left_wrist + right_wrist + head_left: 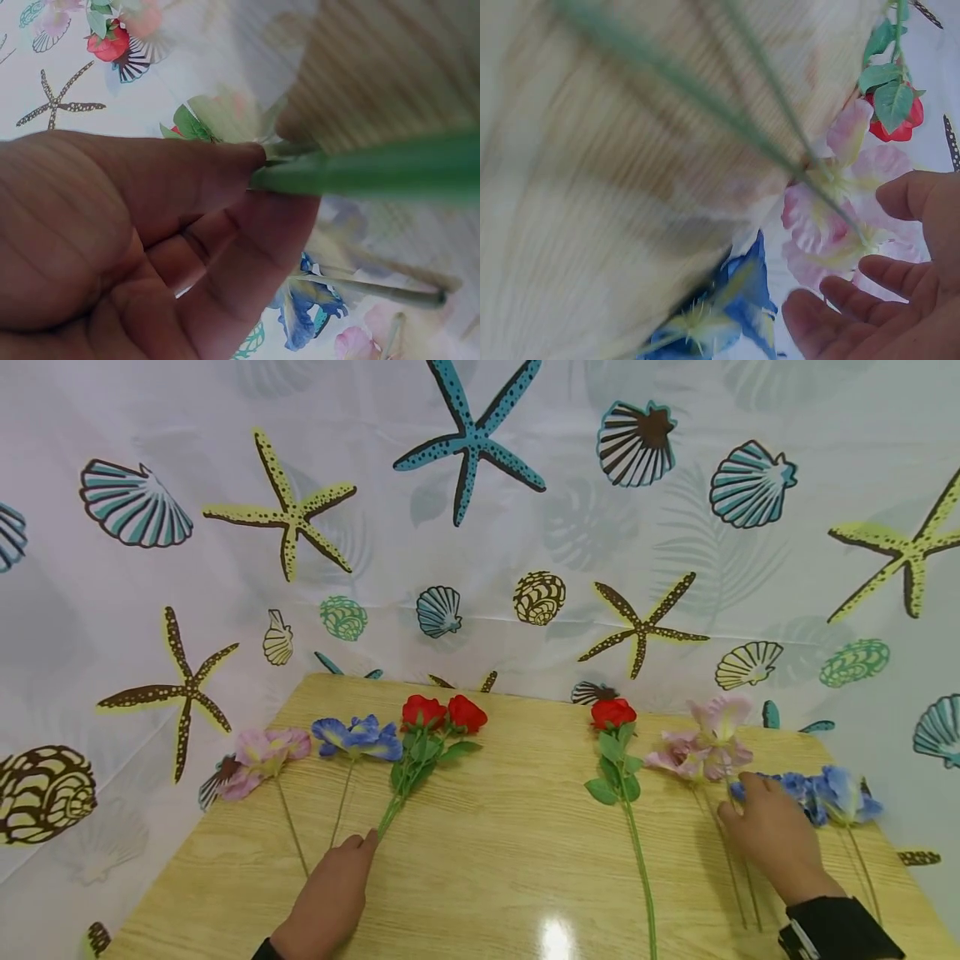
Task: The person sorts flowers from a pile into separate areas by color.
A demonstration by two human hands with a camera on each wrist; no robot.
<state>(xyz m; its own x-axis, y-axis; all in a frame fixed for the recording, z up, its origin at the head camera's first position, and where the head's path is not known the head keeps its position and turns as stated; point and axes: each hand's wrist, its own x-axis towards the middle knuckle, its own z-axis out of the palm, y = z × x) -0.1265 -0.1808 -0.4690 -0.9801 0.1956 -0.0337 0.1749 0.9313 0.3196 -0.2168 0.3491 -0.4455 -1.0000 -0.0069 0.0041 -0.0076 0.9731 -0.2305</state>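
In the head view, my left hand [332,893] pinches the green stems of two red roses [444,714] between thumb and fingertips. The left wrist view shows the thick green stem [375,171] leaving that pinch. My right hand [772,835] is over the right part of the table, beside two pink flowers [701,747] on thin stems. In the right wrist view, the right hand's fingers [847,300] are loosely bent and apart from the thumb, with nothing held. The pink petals [810,217] lie just beyond its fingertips. Blue flowers [843,793] lie partly behind this hand.
A single red rose [613,714] with a long stem lies right of the table's middle. At the left are a pink flower [262,756] and a blue flower [358,739]. The wood-grain table [510,843] meets a shell-and-starfish cloth [480,552] behind it.
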